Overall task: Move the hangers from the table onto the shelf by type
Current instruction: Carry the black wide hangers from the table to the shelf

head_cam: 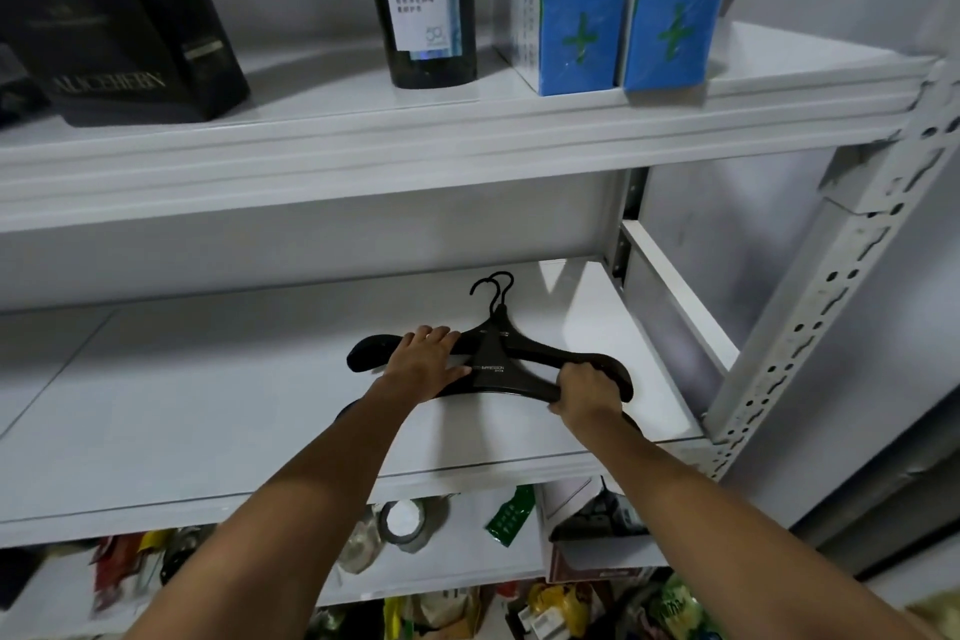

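While the black hangers are kept stacked on the shelf, one arm is clasped under the left hand and the other gripped by the right hand, seemingly so the hooks beyond the fingers stay aligned.

The white metal shelf shows two boards clearly. Top board: a black box at the left end, a dark bottle midway, two blue-faced boxes side by side by the right front corner. Middle board — dark hangers, stacked, near its right front corner. Below — jumbled packets.
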Tool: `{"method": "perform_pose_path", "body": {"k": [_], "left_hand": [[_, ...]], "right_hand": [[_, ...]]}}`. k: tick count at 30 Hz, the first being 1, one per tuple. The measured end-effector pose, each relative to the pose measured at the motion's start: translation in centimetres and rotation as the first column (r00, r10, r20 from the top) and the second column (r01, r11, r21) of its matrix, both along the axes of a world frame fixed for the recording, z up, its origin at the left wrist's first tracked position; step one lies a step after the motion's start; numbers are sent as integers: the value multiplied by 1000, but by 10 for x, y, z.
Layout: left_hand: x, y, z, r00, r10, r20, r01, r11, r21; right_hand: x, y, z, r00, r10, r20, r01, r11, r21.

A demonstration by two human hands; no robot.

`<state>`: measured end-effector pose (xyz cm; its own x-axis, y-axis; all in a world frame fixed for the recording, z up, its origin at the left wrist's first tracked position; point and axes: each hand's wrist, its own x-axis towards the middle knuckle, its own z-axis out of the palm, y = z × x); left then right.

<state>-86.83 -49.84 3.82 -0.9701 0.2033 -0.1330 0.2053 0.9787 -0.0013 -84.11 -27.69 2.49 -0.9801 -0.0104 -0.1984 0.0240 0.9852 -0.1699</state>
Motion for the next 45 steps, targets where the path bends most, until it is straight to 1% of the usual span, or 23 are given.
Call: {"method": "perform_pose_path", "body": {"k": [3,7,11,13,15,18,20,25,32,41,45], "left_hand": [[-6,-3,-6,997,20,78,-17,999,-31],[-8,-16,-19,991,26,132,-12,994,-109],[-6,-18,-28,995,28,100,-18,996,-92],[-5,-15,-32,997,27,67,-21,996,-86],[-4,-14,-35,998,35,58,-30,997,-78],[-6,-15,-38,997,41,59,-36,996,-83],[-9,-14,-37,998,36,59,-30,994,-103],[-23,-9,-34,996,32,82,-21,992,-124],[-42,-3,-37,981,91,171,-73,991,-110],[-68,-11,-41,973,77,217,-53,992,-114],[-68,-11,-35,972,60,229,-41,996,-85]], "right_hand": [[-6,-4,-1,997,68,-38,-63,992,110],[-9,-4,-6,970,224,-93,-186,934,304],[-13,1,-13,888,402,-223,-275,853,443],[-17,2,-16,868,443,-223,-302,829,470],[-23,0,-18,893,418,-169,-300,830,471],[-32,-1,-24,939,338,-66,-272,845,460],[-36,0,-29,949,314,-40,-263,854,448],[-46,3,-31,953,300,-44,-253,868,427],[-60,3,-28,957,288,-46,-244,878,412],[-76,-3,-24,964,266,1,-242,878,412],[-73,-3,-20,967,255,20,-245,899,364]]}}
